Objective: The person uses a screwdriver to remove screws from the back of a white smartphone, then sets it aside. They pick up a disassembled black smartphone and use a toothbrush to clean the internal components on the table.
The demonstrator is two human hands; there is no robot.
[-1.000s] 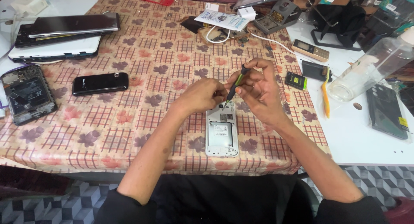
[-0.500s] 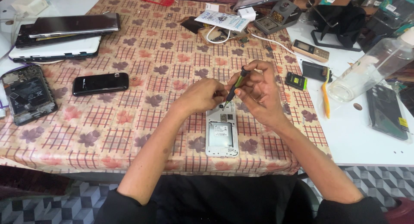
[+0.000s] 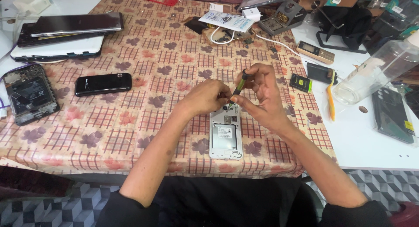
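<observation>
A white phone (image 3: 225,138) with its back cover off lies face down on the patterned tablecloth (image 3: 144,78) near the table's front edge. My right hand (image 3: 262,98) grips a small green-handled screwdriver (image 3: 238,88), tip pointing down at the phone's top end. My left hand (image 3: 207,96) rests at the phone's top edge, fingers pinched beside the screwdriver tip. What the fingertips pinch is hidden.
A black phone (image 3: 103,84) and an opened phone (image 3: 29,95) lie to the left, with stacked laptops or tablets (image 3: 65,35) behind. On the right are a small battery (image 3: 301,82), an orange tool (image 3: 331,100), a clear plastic bottle (image 3: 375,70), a black case (image 3: 391,115), and a soldering stand (image 3: 283,17).
Both hands stay at the phone's top end. The screwdriver has barely shifted; nothing was picked up or let go.
</observation>
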